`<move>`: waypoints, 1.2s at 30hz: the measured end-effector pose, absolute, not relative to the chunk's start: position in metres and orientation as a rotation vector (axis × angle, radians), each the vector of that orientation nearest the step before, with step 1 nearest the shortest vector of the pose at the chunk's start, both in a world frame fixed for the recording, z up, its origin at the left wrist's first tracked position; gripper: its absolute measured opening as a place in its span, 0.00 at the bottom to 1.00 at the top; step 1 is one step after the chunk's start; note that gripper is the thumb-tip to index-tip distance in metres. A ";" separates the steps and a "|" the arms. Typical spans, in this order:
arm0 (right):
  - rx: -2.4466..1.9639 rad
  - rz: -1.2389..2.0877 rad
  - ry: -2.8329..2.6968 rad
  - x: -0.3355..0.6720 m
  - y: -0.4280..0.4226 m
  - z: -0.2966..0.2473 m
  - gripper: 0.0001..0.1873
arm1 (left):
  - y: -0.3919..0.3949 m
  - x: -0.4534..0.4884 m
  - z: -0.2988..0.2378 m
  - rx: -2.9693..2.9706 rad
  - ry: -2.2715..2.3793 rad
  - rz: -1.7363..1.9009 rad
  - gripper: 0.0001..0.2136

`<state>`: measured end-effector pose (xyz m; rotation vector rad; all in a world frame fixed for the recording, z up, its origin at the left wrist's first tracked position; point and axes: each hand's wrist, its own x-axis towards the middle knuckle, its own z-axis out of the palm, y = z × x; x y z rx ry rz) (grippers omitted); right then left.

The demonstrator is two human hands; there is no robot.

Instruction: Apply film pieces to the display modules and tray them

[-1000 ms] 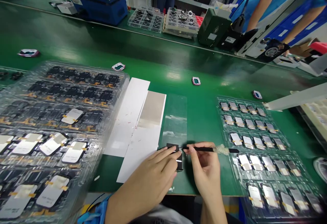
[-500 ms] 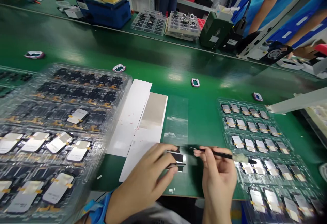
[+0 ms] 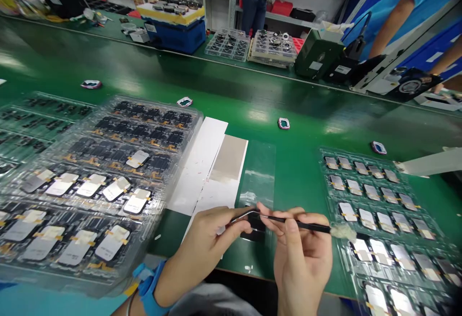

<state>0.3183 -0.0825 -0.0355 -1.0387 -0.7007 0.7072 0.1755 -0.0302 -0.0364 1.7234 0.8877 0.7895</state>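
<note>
My left hand [image 3: 212, 234], with a blue band at the wrist, is closed on metal tweezers [image 3: 241, 216]. Between the fingers of my right hand [image 3: 303, 253] is a slim black tool [image 3: 313, 225] with a thin tip and a pale fluffy wrap [image 3: 342, 232] near its other end. Both tools' tips meet or nearly meet; whether a small piece is between them I cannot make out. Beneath them, dark pieces [image 3: 255, 235] lie on a clear plastic sheet [image 3: 260, 171], partly hidden by my fingers.
Left stands a clear tray [image 3: 189, 150] of small screen modules; another tray [image 3: 327, 200] lies right. White sheets [image 3: 197, 162] and a grey-beige sheet [image 3: 228, 159] lie between. Small pink-edged frames [image 3: 284, 123] dot the green bench. A person in blue [image 3: 400, 8] is behind it.
My two hands have come together, bringing the black tool's tip to the tweezers' tip. The left hand has turned and lifted off the dark pieces. The view has shifted left and up.
</note>
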 end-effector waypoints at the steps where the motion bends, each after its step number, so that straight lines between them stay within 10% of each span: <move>1: -1.031 0.694 -0.701 0.318 -0.083 -0.034 0.05 | -0.032 0.175 -0.036 1.670 0.874 0.754 0.12; 36: -1.079 0.370 -0.954 0.304 -0.073 -0.048 0.11 | -0.022 0.193 -0.042 1.923 0.939 0.695 0.20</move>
